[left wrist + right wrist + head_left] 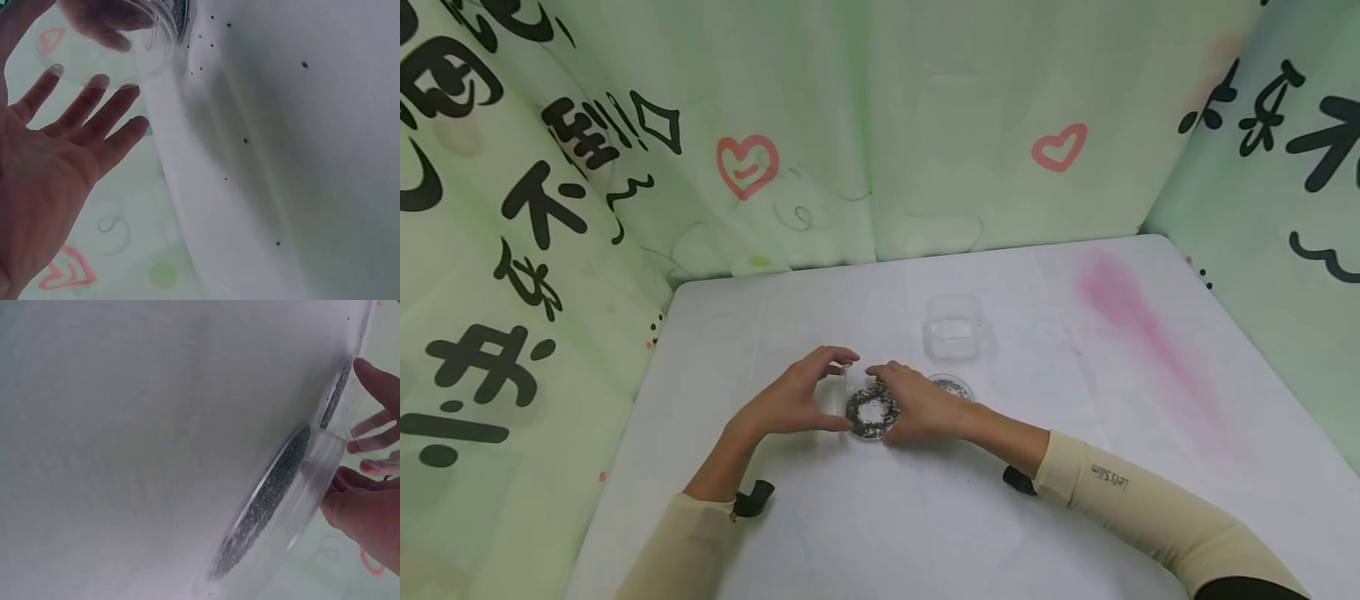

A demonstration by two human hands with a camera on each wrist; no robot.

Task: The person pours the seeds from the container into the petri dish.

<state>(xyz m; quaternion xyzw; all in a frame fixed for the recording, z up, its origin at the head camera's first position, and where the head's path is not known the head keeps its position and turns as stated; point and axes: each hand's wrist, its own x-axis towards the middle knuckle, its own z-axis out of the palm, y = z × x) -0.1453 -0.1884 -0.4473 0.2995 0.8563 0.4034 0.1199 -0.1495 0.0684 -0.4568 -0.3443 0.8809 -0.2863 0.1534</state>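
In the head view my left hand (796,398) holds a clear, round, shallow plastic container, which stands tilted on edge. The left wrist view has that clear container (103,47) empty, with the left fingertips (99,81) at its rim. Right beside it on the table lies a round clear dish of dark granules (872,412), its granules ringing a bare middle. My right hand (921,404) curves round the right side of this dish; I cannot tell what its fingers grip. A second granule dish (951,386) sits partly hidden behind the right hand, and appears large in the right wrist view.
Behind the dishes stands an empty clear box (953,327) on the white tablecloth (1037,508). Dark specks (245,140) lie scattered near the left hand. A green curtain with hearts (748,167) borders the far edge, and printed curtains hang at both sides.
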